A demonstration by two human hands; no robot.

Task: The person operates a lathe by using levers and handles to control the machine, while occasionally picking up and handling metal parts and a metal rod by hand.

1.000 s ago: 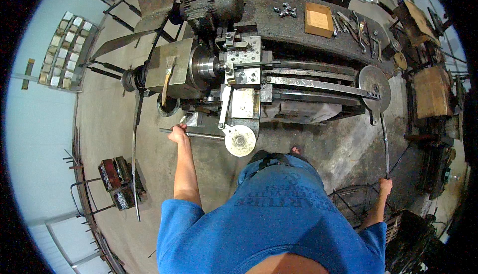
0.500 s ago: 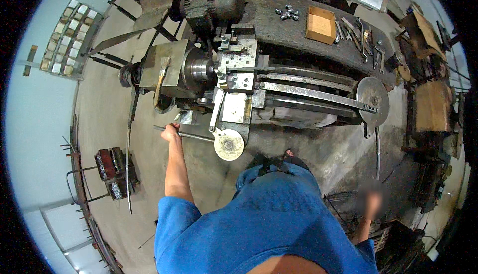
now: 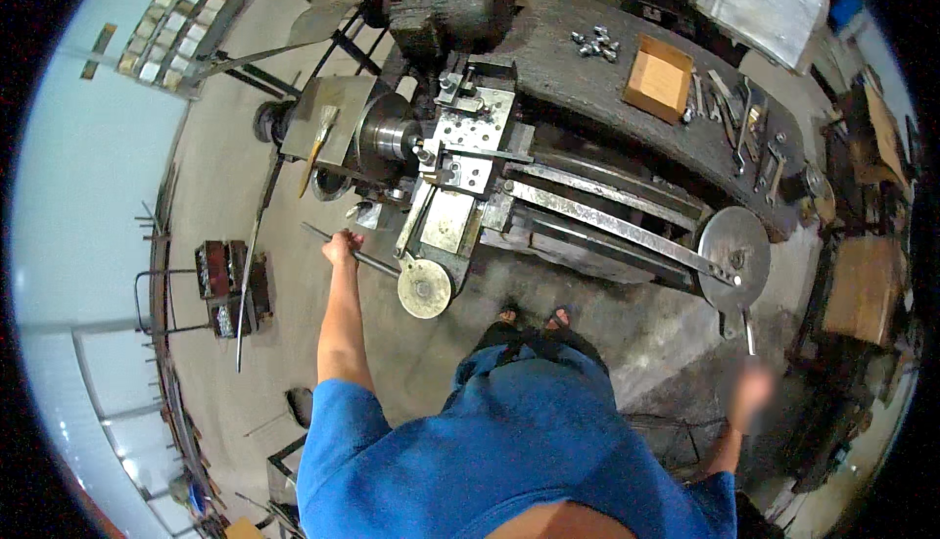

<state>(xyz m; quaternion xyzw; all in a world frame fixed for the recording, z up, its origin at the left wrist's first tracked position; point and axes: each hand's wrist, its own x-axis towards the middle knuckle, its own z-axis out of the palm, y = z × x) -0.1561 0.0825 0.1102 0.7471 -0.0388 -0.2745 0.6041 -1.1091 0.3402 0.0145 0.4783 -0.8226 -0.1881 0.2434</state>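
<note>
My left hand (image 3: 341,247) is wrapped round a metal rod handle (image 3: 377,264), which runs to a pale round disc (image 3: 424,287) at the front of a lathe-like machine. Above it, the tool slide (image 3: 476,138) sits beside the round steel chuck (image 3: 392,138). At the right, my right hand (image 3: 752,394) is at the lower end of a lever (image 3: 750,331) below a large grey disc (image 3: 734,257). Blur hides its fingers and whether they close round the lever. A long flat link bar (image 3: 617,231) joins the large disc to the slide.
A brush (image 3: 318,152) lies on the machine's headstock cover. Farther back are a motor (image 3: 446,5), several small metal parts (image 3: 596,45), an open cardboard box (image 3: 658,79) and several wrenches (image 3: 744,133). Left on the floor stands a dark red bin (image 3: 217,270).
The whole view has shifted and turned, so the machine appears tilted clockwise. My left hand keeps hold of the rod handle. My right hand appears slightly higher and farther right, by the lever's end.
</note>
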